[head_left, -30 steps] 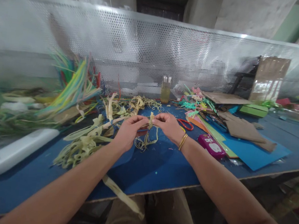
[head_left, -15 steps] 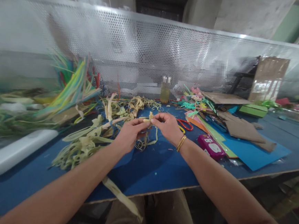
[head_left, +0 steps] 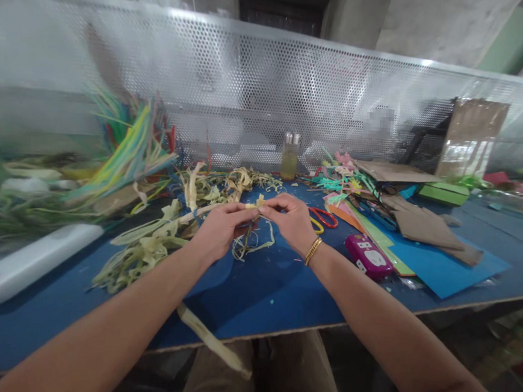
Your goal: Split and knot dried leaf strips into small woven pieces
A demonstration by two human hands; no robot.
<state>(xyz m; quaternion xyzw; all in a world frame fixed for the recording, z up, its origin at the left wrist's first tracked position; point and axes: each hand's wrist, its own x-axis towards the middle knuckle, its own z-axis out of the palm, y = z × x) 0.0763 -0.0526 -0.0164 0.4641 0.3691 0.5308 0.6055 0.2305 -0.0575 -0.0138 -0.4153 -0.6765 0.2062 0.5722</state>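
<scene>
Caught mid-work: pale piece (head_left: 259, 202) held up at centre

Saw perforated screen (head_left: 235, 67) along the back, limiting reach that way but judged far enough off not to hinder. Below it, noted blue table (head_left: 252, 310), with near edge just before the lap (head_left: 292, 379). Found widest room over the blue surface between the forearms; less on the left.

Recorded heap (head_left: 141, 253) of pale-green strips close beside left forearm (head_left: 144, 307), with coloured strands (head_left: 129, 149) beyond. Logged blue sheet (head_left: 445, 274) on the right, well apart from the work, and white bar (head_left: 43, 257) far left. Observed long strip (head_left: 211, 340) overhanging the near edge under left forearm; judged apt to snag.

Found left hand (head_left: 217, 229) and right hand (head_left: 293, 222) both closed in a pinch, with fingertips nearly meeting. Noted purple case (head_left: 368, 257) to the right, and scissors (head_left: 325, 218) just beyond right hand, as nearest obstacles there.

Located pale piece between both pinches, apparently just above table. Judged partway along: gripped from both sides, not yet let go, with thin curls (head_left: 251, 243) left loose beneath and plenty of material left in heap. Could not tell any knot behind the fingers.
</scene>
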